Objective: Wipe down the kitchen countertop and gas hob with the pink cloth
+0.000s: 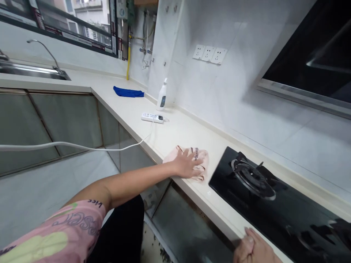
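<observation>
My left hand (187, 163) lies flat with fingers spread on a crumpled pink cloth (201, 160), pressing it onto the cream countertop (175, 133) just left of the black glass gas hob (276, 204). My right hand (253, 248) rests at the counter's front edge beside the hob, at the bottom of the view. Its fingers curl together over the edge, and nothing shows in them.
Further along the counter lie a white power strip (152, 117) with its cord trailing off to the left, a white bottle (162, 95) and a blue cloth (128, 92). A steel sink (33, 70) with a tap sits far left. Wall sockets (210, 54) and a range hood (309, 51) hang above.
</observation>
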`<state>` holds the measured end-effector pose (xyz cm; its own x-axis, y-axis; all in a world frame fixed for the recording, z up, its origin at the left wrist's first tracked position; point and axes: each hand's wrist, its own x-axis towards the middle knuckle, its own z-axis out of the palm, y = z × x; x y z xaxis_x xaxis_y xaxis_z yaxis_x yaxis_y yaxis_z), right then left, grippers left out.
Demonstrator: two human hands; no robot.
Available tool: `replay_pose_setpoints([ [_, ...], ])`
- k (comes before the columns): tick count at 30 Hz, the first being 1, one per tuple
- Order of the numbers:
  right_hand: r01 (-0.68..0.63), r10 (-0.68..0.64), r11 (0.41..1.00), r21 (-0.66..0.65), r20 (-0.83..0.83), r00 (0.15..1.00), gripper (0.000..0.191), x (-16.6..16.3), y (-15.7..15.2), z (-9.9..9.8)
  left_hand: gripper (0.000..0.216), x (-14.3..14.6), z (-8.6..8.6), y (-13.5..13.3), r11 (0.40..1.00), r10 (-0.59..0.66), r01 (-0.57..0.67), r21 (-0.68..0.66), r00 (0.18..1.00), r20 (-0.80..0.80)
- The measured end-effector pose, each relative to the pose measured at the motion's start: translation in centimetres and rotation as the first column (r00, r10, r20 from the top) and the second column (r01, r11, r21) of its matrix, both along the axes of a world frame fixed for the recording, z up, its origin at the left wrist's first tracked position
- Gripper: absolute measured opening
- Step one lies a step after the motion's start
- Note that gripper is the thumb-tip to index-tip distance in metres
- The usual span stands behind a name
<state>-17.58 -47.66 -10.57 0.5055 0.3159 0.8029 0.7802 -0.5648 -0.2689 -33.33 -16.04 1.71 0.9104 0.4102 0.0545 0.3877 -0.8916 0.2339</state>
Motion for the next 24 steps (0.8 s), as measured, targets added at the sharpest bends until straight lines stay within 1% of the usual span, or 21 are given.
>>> replay_pose_setpoints([
  [3,0.041,-0.042,0.999,0.014,0.049,0.998,0.043,-0.2,0.3,-0.2,0.071,0.4,-0.9,-3.2,0.991,-0.126,0.124,0.044,0.99,0.062],
  [5,0.036,-0.037,0.999,0.015,0.079,0.996,0.044,0.0,0.3,-0.6,0.066,-0.4,-1.9,-4.7,0.982,-0.158,0.14,0.129,0.978,0.139],
  [7,0.022,-0.023,1.0,0.012,0.11,0.994,0.043,0.2,0.2,-0.9,0.058,-1.7,-3.0,-5.4,0.97,-0.182,0.136,0.204,0.957,0.227],
  [9,0.027,-0.029,1.0,0.013,0.139,0.99,0.039,0.1,0.2,-1.0,0.052,-3.4,-4.1,-5.0,0.958,-0.222,0.153,0.242,0.93,0.293],
  [11,0.051,-0.054,0.998,0.024,0.177,0.983,0.036,-0.3,0.5,-0.8,0.053,-5.2,-4.8,-3.7,0.951,-0.248,0.166,0.261,0.912,0.326],
  [12,0.06,-0.065,0.998,0.032,0.197,0.978,0.034,-0.5,0.6,-0.7,0.056,-6.1,-5.0,-2.6,0.951,-0.242,0.156,0.265,0.912,0.331],
  [14,0.075,-0.085,0.996,0.051,0.219,0.972,0.033,-1.0,1.0,-0.4,0.06,-7.9,-4.8,0.2,0.962,-0.166,0.078,0.262,0.928,0.333],
  [16,0.094,-0.111,0.992,0.082,0.238,0.965,0.032,-1.3,1.3,-0.2,0.057,-9.5,-4.4,3.0,0.966,-0.028,-0.059,0.25,0.944,0.329],
  [17,0.097,-0.12,0.99,0.1,0.259,0.958,0.031,-1.4,1.4,-0.2,0.054,-10.2,-4.2,4.2,0.959,0.035,-0.125,0.254,0.943,0.331],
  [19,0.09,-0.126,0.988,0.127,0.307,0.943,0.028,-1.5,1.6,-0.2,0.052,-11.1,-4.0,5.8,0.934,0.112,-0.218,0.282,0.93,0.35],
  [21,0.078,-0.117,0.988,0.132,0.323,0.939,0.028,-1.5,1.8,-0.3,0.051,-11.3,-4.5,5.7,0.906,0.135,-0.27,0.327,0.914,0.383],
  [22,0.077,-0.117,0.988,0.134,0.317,0.941,0.028,-1.6,1.8,-0.3,0.05,-11.0,-5.0,5.0,0.893,0.133,-0.285,0.348,0.907,0.401],
  [24,0.074,-0.112,0.988,0.137,0.3,0.947,0.03,-1.7,2.0,-0.3,0.05,-10.1,-6.1,2.7,0.879,0.097,-0.283,0.385,0.894,0.437],
])
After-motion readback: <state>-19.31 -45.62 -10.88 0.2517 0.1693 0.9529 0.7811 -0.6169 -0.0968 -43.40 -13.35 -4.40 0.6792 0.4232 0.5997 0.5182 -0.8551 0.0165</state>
